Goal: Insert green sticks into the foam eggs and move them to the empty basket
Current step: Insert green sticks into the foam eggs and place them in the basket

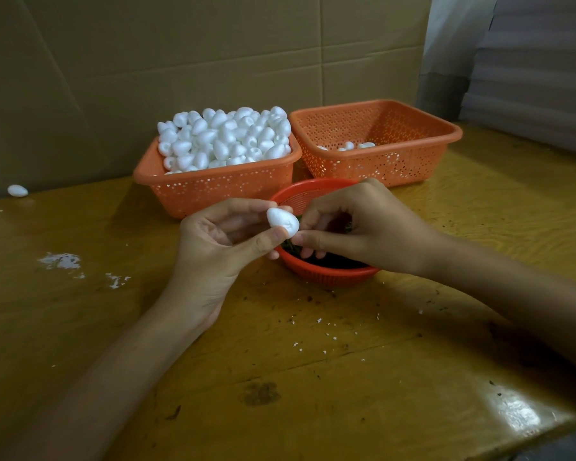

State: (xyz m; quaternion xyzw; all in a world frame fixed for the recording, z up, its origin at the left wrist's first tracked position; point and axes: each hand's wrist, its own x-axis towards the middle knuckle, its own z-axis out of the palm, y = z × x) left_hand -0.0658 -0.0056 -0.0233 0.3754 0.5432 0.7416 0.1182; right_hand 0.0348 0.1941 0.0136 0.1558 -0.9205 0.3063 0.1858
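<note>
Egg between both hands

Left hand (220, 234) grips foam egg (281, 221) between thumb and fingertips, over the red bowl (330, 272) rim. Right hand (363, 227) pinched narrow, fingertips touching the egg's right end; what they pinch, cannot tell

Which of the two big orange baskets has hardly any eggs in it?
The basket on the right: just a few foam eggs lie at its bottom, while the basket on the left is heaped over its rim.
</note>
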